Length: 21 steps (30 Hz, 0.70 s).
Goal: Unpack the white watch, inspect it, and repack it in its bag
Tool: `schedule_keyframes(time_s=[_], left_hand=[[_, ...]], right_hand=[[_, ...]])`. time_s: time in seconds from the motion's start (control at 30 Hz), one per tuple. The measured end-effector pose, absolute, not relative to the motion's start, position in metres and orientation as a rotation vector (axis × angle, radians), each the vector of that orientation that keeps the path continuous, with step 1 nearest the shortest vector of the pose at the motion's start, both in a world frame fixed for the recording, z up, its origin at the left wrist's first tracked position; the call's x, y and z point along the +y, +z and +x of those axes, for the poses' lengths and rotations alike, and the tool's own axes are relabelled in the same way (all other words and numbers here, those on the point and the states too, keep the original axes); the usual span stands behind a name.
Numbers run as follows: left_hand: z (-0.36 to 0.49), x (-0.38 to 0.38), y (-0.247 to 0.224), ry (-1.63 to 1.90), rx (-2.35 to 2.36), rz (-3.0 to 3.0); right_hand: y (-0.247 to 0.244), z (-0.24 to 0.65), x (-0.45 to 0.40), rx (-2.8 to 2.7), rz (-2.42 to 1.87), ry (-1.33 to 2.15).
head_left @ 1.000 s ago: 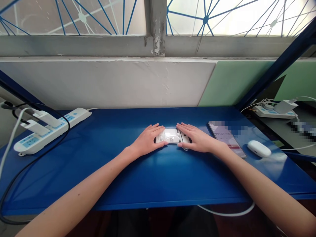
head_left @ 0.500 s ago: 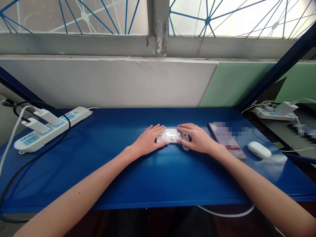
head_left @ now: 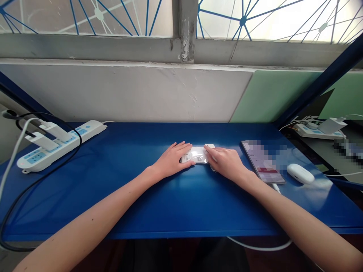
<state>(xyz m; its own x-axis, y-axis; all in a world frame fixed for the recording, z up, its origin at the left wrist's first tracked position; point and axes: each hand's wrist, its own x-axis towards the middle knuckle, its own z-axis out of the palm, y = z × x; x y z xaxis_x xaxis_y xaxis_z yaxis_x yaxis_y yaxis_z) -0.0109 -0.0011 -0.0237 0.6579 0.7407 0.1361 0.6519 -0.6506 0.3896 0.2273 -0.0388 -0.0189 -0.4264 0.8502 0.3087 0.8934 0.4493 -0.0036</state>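
Note:
A small pale phone [head_left: 199, 155] with a glossy, clear-looking cover lies flat and crosswise on the blue desk. My left hand [head_left: 173, 160] holds its left end, fingers along the far edge and thumb at the near edge. Over the right end sits my right hand [head_left: 227, 162], its index finger and thumb drawn together in a pinch. What lies between those fingertips is hidden. A beaded strap [head_left: 213, 170] peeks out below the right hand's fingers. A white corner shows just beyond the right fingertips.
Right of my hands lie a larger phone [head_left: 262, 162] with a cable and a white earbud case [head_left: 300, 173]. A power strip [head_left: 61, 145] with chargers and a black cable [head_left: 53, 177] occupies the left. The desk [head_left: 159, 211] ends at a wall behind.
My right hand's fingers have closed from a spread pose into a pinch at the phone's right end. My left hand keeps its place. The view has shifted slightly.

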Motion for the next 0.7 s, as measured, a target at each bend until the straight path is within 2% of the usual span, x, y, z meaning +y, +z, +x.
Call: schedule_keyframes(time_s=[0.7], left_hand=[[-0.0097, -0.0015, -0.0253, 0.417, 1.119, 2.572]], right_hand=[[-0.0217, 0.2241, -0.0323, -2.395, -1.574, -0.175]])
